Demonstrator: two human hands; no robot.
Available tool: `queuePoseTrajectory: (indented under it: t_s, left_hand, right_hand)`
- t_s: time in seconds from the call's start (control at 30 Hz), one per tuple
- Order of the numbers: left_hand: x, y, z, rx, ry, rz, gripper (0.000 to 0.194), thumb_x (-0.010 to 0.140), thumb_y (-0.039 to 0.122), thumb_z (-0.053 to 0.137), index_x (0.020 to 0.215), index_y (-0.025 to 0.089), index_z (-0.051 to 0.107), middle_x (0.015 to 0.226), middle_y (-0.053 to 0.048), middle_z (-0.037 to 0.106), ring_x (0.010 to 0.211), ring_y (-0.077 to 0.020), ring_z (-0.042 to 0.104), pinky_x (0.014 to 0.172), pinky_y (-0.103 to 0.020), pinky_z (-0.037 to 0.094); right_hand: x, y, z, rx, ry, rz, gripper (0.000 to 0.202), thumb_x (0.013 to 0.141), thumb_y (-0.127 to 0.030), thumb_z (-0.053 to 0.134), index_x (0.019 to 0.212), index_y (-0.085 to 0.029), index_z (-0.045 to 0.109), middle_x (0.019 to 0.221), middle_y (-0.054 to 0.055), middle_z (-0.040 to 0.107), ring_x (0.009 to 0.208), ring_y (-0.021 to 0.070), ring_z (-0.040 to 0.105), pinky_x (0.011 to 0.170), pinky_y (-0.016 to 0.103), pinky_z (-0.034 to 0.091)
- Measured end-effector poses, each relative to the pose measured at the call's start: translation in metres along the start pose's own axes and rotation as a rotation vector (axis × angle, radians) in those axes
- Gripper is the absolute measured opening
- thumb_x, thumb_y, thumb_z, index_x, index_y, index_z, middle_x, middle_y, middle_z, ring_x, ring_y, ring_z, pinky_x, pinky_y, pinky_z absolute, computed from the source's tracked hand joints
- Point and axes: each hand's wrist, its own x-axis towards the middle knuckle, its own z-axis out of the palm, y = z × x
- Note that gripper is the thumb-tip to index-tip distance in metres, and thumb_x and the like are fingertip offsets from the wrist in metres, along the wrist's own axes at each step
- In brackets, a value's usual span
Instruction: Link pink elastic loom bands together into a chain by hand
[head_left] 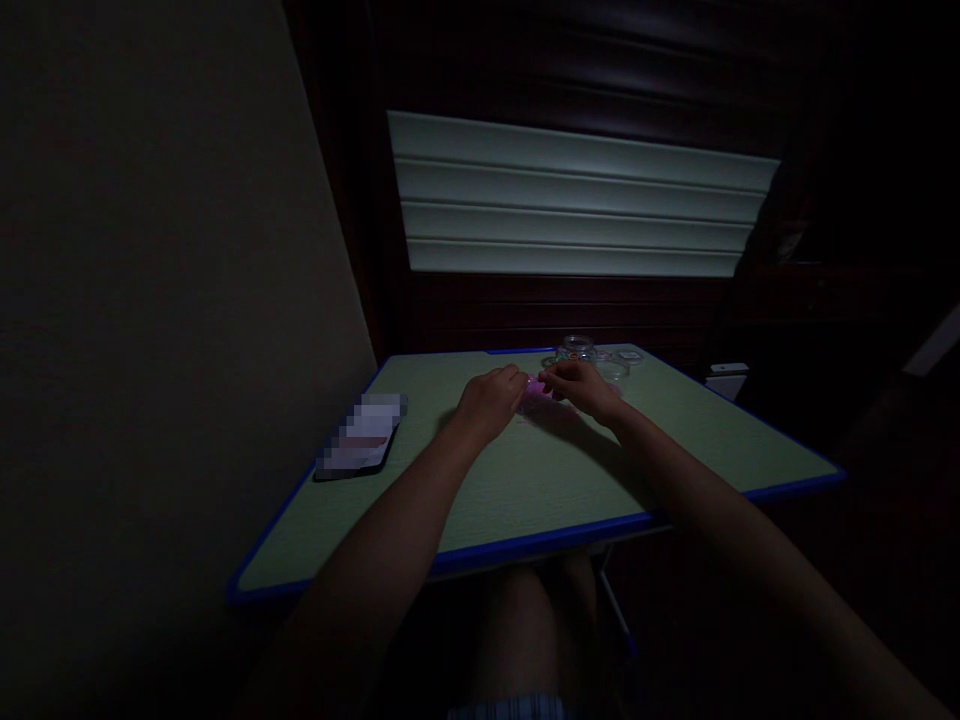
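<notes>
Small pink material (537, 397) lies at the far middle of the green table, between and just under my hands. My left hand (491, 400) has its fingers curled together at the left edge of the pink material. My right hand (577, 386) is bent over its right side, thumb and fingertips pinched together at the pink stuff. Whatever sits between the fingertips is too small and dark to make out. Behind my right hand stands an open clear glass jar (578, 347), with a clear round dish (613, 371) beside it.
The green table (495, 500) has a blue edge. A tablet or phone with a blurred screen (364, 435) rests at its left side. A flat clear lid (628, 356) lies at the back right. A wall (225, 350) rises at the left.
</notes>
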Motion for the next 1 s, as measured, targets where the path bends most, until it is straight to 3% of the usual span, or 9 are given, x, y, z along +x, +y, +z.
queuePoseTrajectory:
  t_s: [0.3, 0.4, 0.6, 1.0]
  left_hand:
    - [0.005, -0.004, 0.011, -0.375, 0.109, -0.178, 0.022, 0.081, 0.026, 0.041, 0.086, 0.016, 0.06, 0.084, -0.005, 0.06, 0.077, -0.0138, 0.054, 0.069, -0.024, 0.04]
    - [0.008, -0.006, 0.017, -0.625, 0.062, -0.268, 0.022, 0.077, 0.028, 0.045, 0.078, 0.014, 0.062, 0.074, -0.003, 0.061, 0.067, -0.0125, 0.054, 0.063, -0.024, 0.041]
    - [0.012, -0.002, 0.019, -1.032, -0.094, -0.631, 0.02, 0.075, 0.03, 0.047, 0.078, 0.013, 0.058, 0.064, -0.001, 0.056, 0.049, -0.0072, 0.049, 0.046, -0.018, 0.039]
    - [0.015, -0.004, 0.016, -1.189, -0.164, -0.732, 0.029, 0.072, 0.04, 0.053, 0.077, 0.012, 0.059, 0.066, -0.003, 0.059, 0.048, -0.0065, 0.049, 0.044, -0.017, 0.038]
  right_hand:
    - [0.003, 0.005, -0.001, -0.172, 0.075, -0.174, 0.034, 0.074, -0.045, 0.051, 0.07, -0.012, 0.059, 0.061, 0.003, 0.057, 0.054, 0.01, 0.051, 0.052, 0.022, 0.04]
    - [0.003, 0.006, -0.002, -0.211, 0.083, -0.198, 0.031, 0.074, -0.041, 0.051, 0.072, -0.012, 0.061, 0.061, 0.003, 0.058, 0.055, 0.0108, 0.052, 0.053, 0.022, 0.04]
    - [0.001, 0.003, -0.002, -0.223, 0.038, -0.214, 0.028, 0.075, -0.037, 0.051, 0.075, -0.011, 0.063, 0.064, 0.004, 0.06, 0.057, 0.0108, 0.052, 0.054, 0.022, 0.04]
    - [0.0, 0.0, 0.0, -0.133, -0.012, -0.198, 0.028, 0.072, -0.037, 0.055, 0.08, -0.011, 0.064, 0.064, 0.004, 0.06, 0.057, 0.0108, 0.053, 0.054, 0.022, 0.042]
